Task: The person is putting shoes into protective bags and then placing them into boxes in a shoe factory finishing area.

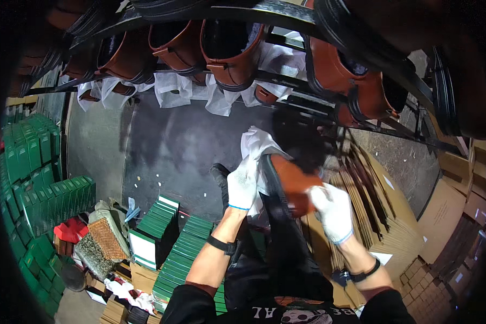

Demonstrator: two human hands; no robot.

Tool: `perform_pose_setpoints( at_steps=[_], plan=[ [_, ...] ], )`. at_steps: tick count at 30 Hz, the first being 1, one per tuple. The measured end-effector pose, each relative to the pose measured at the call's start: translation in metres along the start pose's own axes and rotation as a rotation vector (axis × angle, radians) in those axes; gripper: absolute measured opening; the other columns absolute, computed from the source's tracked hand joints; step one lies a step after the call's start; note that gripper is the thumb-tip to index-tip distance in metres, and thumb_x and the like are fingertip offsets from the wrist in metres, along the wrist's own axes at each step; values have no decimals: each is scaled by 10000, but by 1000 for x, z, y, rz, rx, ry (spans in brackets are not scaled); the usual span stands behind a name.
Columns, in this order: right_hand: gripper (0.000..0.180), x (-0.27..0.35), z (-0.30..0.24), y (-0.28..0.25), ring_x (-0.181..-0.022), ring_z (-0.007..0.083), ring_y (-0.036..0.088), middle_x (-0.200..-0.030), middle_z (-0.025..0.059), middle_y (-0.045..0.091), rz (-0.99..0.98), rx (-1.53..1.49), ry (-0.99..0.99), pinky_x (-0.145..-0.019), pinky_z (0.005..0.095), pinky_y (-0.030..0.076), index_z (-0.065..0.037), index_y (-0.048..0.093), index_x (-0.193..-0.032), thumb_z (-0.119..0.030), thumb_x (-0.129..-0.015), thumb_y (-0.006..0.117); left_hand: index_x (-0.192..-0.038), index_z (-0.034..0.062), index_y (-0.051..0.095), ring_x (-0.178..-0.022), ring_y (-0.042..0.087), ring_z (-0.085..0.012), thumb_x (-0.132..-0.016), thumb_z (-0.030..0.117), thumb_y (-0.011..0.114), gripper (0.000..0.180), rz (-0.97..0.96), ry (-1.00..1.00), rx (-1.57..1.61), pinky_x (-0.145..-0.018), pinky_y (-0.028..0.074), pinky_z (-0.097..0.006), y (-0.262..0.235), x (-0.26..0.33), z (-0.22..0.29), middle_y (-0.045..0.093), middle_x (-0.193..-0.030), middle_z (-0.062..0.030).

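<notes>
A brown leather shoe (291,178) with a dark sole is held in front of my body, tilted on its side and slightly blurred. My right hand (332,211), in a white glove, is closed on the lower right end of the shoe. On the sole side, my left hand (243,185), also gloved in white, is closed on crumpled white tissue paper (256,143). The paper lies along the shoe's edge and blends with the glove, so the left fingertips are hard to make out.
Overhead, a dark metal rack (286,81) carries several brown shoes (229,65), some with tissue paper. Green boxes (29,143) are piled at the left and stacked near my legs. Flattened cardboard (383,216) leans at the right. A woven cushion (109,237) sits lower left.
</notes>
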State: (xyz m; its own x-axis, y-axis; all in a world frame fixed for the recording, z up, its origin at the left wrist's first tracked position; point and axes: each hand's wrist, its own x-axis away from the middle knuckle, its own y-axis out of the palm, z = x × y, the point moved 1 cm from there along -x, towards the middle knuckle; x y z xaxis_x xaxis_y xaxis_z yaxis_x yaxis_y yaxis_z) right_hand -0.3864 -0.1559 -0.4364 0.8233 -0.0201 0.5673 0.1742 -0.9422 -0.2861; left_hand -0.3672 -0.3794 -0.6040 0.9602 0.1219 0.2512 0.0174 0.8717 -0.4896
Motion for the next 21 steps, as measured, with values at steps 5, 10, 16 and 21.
perform_pose_setpoints(
  at_steps=[5,10,16,21],
  plan=[
    [98,-44,11,8,-750,375,724,-784,149,671,-505,893,-739,-655,470,570,-96,709,-819,-163,-838,776,-1390,-4,711,-1197,768,-354,-1124,147,610,323,-25,142,86,-991,587,-349,-2,-14,43,769,-1281,-245],
    [66,-52,12,-7,-784,359,734,-836,99,712,-543,841,-794,-706,457,597,-116,730,-842,-142,-781,725,-1408,13,703,-1158,772,-374,-1109,101,610,325,-216,39,-95,-962,593,-343,-16,-18,79,769,-1261,-251],
    [67,-28,44,5,-883,261,778,-874,80,767,-457,390,-425,-773,381,608,-142,781,-895,-164,-915,720,-1391,101,727,-832,741,-451,-1067,139,641,338,-160,225,-176,-706,583,-505,-7,0,59,741,-952,-252],
    [201,-50,74,9,-789,383,671,-809,169,681,383,116,-198,-715,452,537,8,714,-943,-162,-1030,654,-1236,13,761,-956,775,-411,-1092,140,608,247,-164,103,-8,-792,608,-452,-20,35,60,766,-1162,-263]
  ],
)
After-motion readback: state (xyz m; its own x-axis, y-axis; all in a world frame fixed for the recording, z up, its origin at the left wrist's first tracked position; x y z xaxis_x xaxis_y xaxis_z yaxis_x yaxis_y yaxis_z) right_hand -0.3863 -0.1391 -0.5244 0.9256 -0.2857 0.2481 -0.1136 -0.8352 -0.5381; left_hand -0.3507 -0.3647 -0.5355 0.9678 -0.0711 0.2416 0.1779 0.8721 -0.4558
